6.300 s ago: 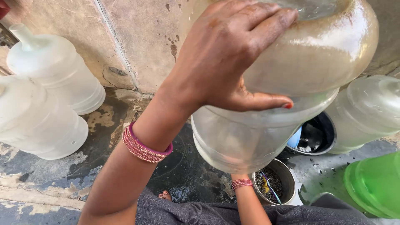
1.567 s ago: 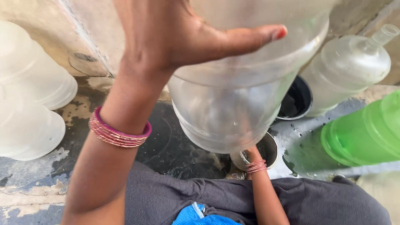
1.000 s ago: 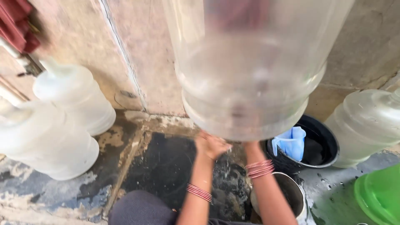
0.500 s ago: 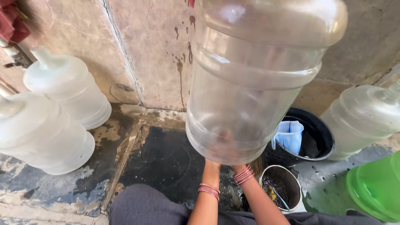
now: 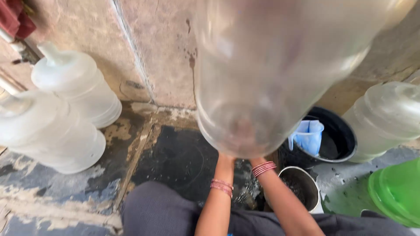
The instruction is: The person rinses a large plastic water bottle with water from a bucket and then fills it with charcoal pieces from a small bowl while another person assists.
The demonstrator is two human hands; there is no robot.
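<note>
A large clear plastic water jug (image 5: 280, 65) is tilted close to the camera and fills the upper middle of the view. Its round bottom points down toward my lap. My left hand (image 5: 225, 161) and my right hand (image 5: 259, 161) both reach up under that bottom and bear it. The fingers are mostly hidden behind the jug and show only as a blur through the plastic. Pink bangles ring both wrists. My grey-clad knees are at the lower edge.
Two clear jugs (image 5: 76, 83) (image 5: 43, 131) stand at the left by the stained wall (image 5: 162, 52), another jug (image 5: 385, 118) at the right. A black basin (image 5: 339, 131) holds a blue mug (image 5: 306, 135). A small metal pot (image 5: 302, 188) and a green tub (image 5: 396, 188) sit nearby on wet floor.
My left hand has left the jug's side and joined the right hand under its bottom. The jug has swung nearer the camera and looms larger.
</note>
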